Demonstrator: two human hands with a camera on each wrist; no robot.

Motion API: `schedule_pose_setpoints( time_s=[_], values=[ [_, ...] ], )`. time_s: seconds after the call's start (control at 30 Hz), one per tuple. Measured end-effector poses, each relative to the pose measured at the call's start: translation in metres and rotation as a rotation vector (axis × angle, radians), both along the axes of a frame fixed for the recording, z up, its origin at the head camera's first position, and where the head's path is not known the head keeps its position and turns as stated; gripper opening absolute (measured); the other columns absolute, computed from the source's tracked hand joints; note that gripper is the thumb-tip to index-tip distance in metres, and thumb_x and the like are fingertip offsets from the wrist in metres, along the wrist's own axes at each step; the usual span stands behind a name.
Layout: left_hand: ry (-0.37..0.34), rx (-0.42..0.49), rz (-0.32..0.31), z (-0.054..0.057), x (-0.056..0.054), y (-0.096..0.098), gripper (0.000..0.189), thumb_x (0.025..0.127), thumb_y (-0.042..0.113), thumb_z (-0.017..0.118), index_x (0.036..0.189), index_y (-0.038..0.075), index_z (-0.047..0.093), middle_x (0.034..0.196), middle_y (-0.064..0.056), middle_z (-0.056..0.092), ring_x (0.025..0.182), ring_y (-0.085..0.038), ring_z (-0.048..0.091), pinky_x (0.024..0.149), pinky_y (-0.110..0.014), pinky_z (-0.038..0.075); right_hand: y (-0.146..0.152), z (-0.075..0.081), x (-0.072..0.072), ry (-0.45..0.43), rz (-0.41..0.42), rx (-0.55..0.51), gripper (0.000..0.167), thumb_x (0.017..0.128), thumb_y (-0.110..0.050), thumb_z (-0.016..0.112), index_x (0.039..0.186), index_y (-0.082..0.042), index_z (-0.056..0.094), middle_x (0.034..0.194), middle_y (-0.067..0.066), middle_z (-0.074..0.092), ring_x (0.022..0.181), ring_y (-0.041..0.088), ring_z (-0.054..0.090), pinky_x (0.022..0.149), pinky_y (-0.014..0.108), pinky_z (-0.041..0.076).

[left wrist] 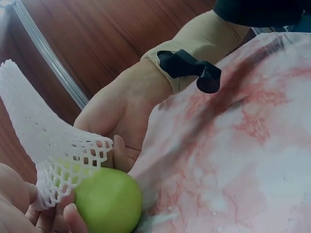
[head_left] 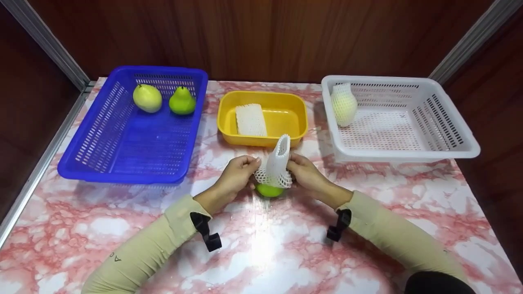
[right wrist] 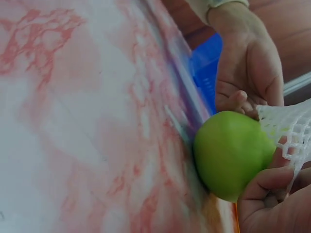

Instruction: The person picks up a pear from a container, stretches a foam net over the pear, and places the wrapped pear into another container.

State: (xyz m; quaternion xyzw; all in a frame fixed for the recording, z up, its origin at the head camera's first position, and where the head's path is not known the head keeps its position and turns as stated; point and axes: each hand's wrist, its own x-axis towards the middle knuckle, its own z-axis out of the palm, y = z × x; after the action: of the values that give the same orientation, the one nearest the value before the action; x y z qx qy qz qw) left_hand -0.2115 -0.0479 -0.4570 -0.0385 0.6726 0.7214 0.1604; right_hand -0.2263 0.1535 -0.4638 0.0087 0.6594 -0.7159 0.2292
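Note:
A white foam net sleeve (head_left: pixel 278 163) stands over the upper part of a green pear (head_left: pixel 269 190), its mesh stretched wide at the lower rim. My left hand (head_left: pixel 237 173) pinches that rim from the left, thumb and fingers at the mesh. From the other side my right hand (head_left: pixel 306 173) grips the rim too. In the left wrist view the pear's rounded bottom (left wrist: pixel 109 201) bulges out below the mesh. The right wrist view has the pear (right wrist: pixel 233 155) on the marbled table, with the net (right wrist: pixel 291 128) over its narrow end.
A blue basket (head_left: pixel 122 176) at left holds a yellowish pear (head_left: pixel 148 98) and a green pear (head_left: pixel 182 101). Behind my hands, a yellow bin (head_left: pixel 286 118) contains white foam nets (head_left: pixel 251 119). The white basket (head_left: pixel 408 154) at right holds a net-wrapped pear (head_left: pixel 344 107).

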Motion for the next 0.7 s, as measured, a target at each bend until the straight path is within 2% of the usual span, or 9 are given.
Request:
schedule_pose_setpoints(
  time_s=[0.07,0.23,0.43,0.57,0.7],
  values=[
    [-0.002,-0.032,-0.003,-0.002,0.0,-0.001,0.02,0.105,0.016,0.058,0.092,0.001,0.062,0.078,-0.002,0.056,0.058,-0.013,0.05,0.047,-0.02,0.046,0.0,-0.001,-0.001,0.015,0.0,0.034,0.017,0.104,-0.012,0.047,0.112,-0.004,0.059,0.076,0.001,0.061,0.06,0.009,0.053,0.048,0.02,0.04],
    [0.002,-0.12,-0.011,-0.006,0.0,-0.002,0.02,0.105,0.018,0.059,0.098,-0.001,0.063,0.076,-0.002,0.058,0.052,-0.011,0.048,0.044,-0.022,0.045,0.002,-0.003,-0.003,0.068,0.009,0.137,0.012,0.102,-0.01,0.05,0.11,-0.003,0.056,0.072,0.002,0.061,0.052,0.009,0.051,0.042,0.02,0.039],
    [0.018,-0.161,-0.02,-0.011,0.002,-0.002,0.019,0.105,0.02,0.059,0.108,0.001,0.059,0.071,-0.003,0.056,0.052,-0.013,0.051,0.042,-0.023,0.044,0.007,-0.005,-0.004,0.213,0.055,0.284,0.029,0.104,-0.006,0.047,0.131,-0.001,0.056,0.084,0.006,0.067,0.06,0.011,0.058,0.047,0.023,0.045],
    [0.113,-0.202,-0.03,-0.015,0.003,-0.002,0.02,0.105,0.018,0.059,0.119,0.005,0.059,0.071,-0.004,0.054,0.052,-0.015,0.05,0.042,-0.024,0.044,0.011,-0.008,-0.005,0.284,0.101,0.296,0.029,0.107,-0.007,0.046,0.132,0.001,0.06,0.085,0.007,0.068,0.059,0.012,0.058,0.049,0.024,0.047],
    [0.228,-0.231,-0.052,-0.016,0.003,-0.003,0.022,0.105,0.014,0.058,0.123,0.004,0.066,0.071,-0.006,0.053,0.055,-0.016,0.05,0.043,-0.027,0.046,0.015,-0.01,-0.004,0.305,0.135,0.271,0.029,0.108,-0.007,0.046,0.132,0.002,0.06,0.082,0.004,0.064,0.056,0.013,0.054,0.047,0.023,0.047]
  ],
)
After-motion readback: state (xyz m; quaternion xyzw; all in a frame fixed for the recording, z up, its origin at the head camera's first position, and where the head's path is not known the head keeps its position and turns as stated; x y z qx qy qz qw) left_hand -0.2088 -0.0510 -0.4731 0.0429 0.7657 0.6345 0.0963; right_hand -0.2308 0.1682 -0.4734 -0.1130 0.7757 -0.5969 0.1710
